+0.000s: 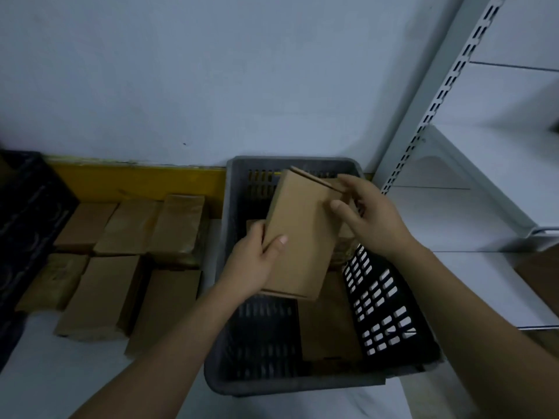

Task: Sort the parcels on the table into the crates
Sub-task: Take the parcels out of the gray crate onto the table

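Note:
A brown cardboard parcel (299, 234) is held tilted above the grey slotted crate (305, 384). My left hand (257, 261) grips its lower left edge, thumb on top. My right hand (369, 217) touches its upper right corner, with the thumb on the top face and the fingers at the far edge. More brown parcels (328, 328) lie inside the crate, partly hidden under the held one. Several parcels (121, 261) lie in two rows on the white table to the left.
A black crate (27, 225) stands at the far left edge. A yellow strip (136, 182) runs along the wall behind the parcels. White metal shelving (484, 207) rises on the right, close beside the grey crate.

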Demonstrator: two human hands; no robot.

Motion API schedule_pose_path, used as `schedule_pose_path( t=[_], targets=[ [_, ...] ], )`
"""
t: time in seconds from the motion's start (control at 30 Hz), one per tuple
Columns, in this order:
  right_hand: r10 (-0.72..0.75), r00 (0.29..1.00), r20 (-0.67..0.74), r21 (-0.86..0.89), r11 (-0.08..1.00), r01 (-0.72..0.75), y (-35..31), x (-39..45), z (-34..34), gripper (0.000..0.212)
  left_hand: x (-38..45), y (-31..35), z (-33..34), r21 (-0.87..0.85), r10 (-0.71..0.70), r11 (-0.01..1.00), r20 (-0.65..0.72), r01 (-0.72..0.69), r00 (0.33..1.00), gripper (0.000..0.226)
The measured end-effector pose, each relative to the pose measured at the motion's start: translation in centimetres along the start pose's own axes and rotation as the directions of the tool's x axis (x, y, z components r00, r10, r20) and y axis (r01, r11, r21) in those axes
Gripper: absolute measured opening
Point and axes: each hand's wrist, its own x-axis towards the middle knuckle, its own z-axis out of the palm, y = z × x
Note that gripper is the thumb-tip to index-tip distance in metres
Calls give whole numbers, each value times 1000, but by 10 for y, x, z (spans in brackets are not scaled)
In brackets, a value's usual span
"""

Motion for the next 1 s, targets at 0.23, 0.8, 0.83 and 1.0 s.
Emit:
schedule_pose_path(
  t=[0.23, 0.8, 0.83, 1.0],
  targets=[
    [336, 904, 264, -298, 920, -255, 58, -39, 62, 48, 2, 5, -40, -171, -108, 984, -307, 57, 946, 46],
    [547, 599, 584, -721, 689, 74, 140, -40, 151, 107, -16, -8, -35, -130, -104, 989, -315, 66, 943, 34],
    [554, 594, 584, -722, 688, 69, 140, -39, 152, 98, -15, -9, -35, -125, -109, 990, -319, 72, 942, 32],
    [488, 598, 636, -653, 753, 80, 130, -38, 148, 92, -15, -11, -34, -137, -132, 986, -333, 90, 934, 49]
  ],
)
